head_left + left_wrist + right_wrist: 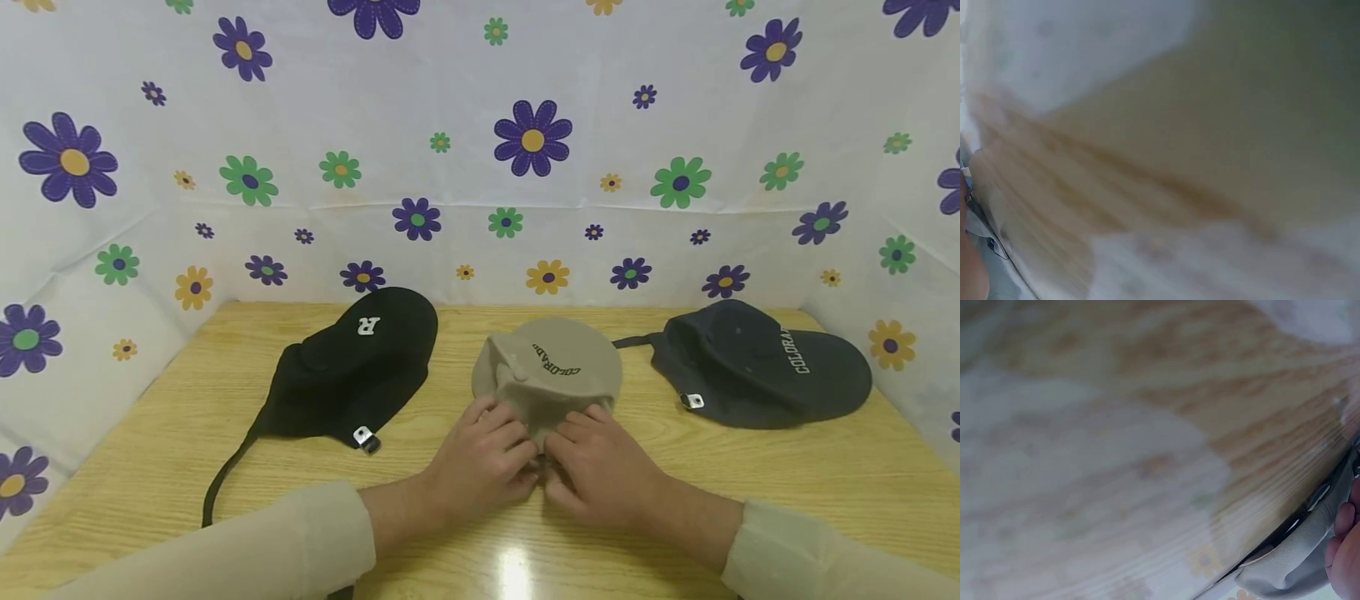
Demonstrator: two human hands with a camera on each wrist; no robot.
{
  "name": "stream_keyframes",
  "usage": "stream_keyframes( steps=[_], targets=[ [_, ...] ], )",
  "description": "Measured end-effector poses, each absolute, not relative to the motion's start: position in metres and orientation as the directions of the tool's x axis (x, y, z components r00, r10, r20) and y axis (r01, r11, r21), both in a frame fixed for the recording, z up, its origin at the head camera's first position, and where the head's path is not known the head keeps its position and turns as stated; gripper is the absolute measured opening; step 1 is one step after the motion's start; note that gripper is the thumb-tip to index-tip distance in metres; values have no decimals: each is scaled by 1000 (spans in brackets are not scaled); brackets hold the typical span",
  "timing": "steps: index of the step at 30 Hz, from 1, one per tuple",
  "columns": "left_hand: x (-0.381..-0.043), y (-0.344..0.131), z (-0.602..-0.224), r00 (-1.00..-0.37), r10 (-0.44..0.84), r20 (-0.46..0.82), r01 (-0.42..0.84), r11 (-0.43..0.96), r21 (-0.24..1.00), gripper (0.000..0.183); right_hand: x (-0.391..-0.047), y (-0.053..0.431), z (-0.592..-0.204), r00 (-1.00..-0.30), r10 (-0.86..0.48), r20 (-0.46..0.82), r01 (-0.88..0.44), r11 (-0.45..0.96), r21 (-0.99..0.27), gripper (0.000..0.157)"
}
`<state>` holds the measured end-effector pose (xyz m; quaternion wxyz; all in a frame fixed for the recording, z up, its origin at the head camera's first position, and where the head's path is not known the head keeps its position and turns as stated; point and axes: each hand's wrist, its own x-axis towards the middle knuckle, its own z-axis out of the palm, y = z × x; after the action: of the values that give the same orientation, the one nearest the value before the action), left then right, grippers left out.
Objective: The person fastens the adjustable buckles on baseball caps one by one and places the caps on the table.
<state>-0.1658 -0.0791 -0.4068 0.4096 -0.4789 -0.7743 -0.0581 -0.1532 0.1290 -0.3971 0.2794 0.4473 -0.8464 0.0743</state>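
A beige cap [558, 379] with dark COLORADO lettering lies in the middle of the table, its far side rounded and its near edge gathered up. My left hand [483, 454] grips that near edge from the left, fingers curled. Close beside it, my right hand [600, 467] pinches the same edge from the right; the knuckles of both nearly meet. What lies between the fingertips, perhaps the strap, is hidden. In the right wrist view the cap's fabric [1300, 556] and a dark inner band show beside curled fingers [1344, 520]. The left wrist view is mostly blurred.
A black cap [360, 367] with a white R lies left, its loose strap [228, 471] trailing toward me and a metal buckle [365, 437] at its edge. A dark grey cap [750, 367] lies right, brim pointing right. Flowered cloth [450, 100] walls the wooden table [150, 433].
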Motion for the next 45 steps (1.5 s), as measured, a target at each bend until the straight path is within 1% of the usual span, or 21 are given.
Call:
stream_keyframes(
  steps=[4, 6, 11, 16, 20, 23, 26, 35, 42, 45],
  targets=[
    [-166, -80, -406, -205, 702, 682, 787, 533, -311, 14, -154, 128, -397, -453, -719, 526, -799, 590, 119, 17],
    [-167, -81, -405, -193, 713, 674, 789, 521, -326, 14, -154, 128, -397, -450, -722, 526, -798, 590, 127, 17],
    [-168, -81, -403, -171, 749, 640, 809, 478, -343, 14, -155, 126, -397, -428, -725, 539, -799, 582, 148, 18],
    [-169, -79, -402, -165, 766, 622, 808, 466, -359, 16, -155, 126, -397, -404, -720, 565, -804, 574, 157, 18],
    [-170, -78, -401, -183, 772, 609, 808, 471, -354, 16, -156, 126, -397, -405, -720, 563, -806, 572, 153, 17],
    [-170, -78, -400, -213, 772, 599, 820, 474, -321, 15, -157, 127, -397, -408, -720, 561, -804, 575, 153, 18],
    [-170, -78, -400, -222, 770, 598, 826, 475, -304, 14, -156, 128, -398, -403, -720, 565, -806, 572, 153, 18],
    [-172, -78, -402, -171, 768, 618, 814, 463, -350, 14, -156, 126, -396, -378, -717, 585, -814, 558, 159, 15],
    [-172, -77, -402, -162, 758, 632, 811, 467, -352, 15, -156, 125, -396, -409, -712, 570, -805, 576, 141, 15],
    [-171, -78, -402, -165, 756, 633, 814, 467, -345, 15, -156, 126, -397, -411, -710, 572, -803, 579, 140, 14]
  ],
)
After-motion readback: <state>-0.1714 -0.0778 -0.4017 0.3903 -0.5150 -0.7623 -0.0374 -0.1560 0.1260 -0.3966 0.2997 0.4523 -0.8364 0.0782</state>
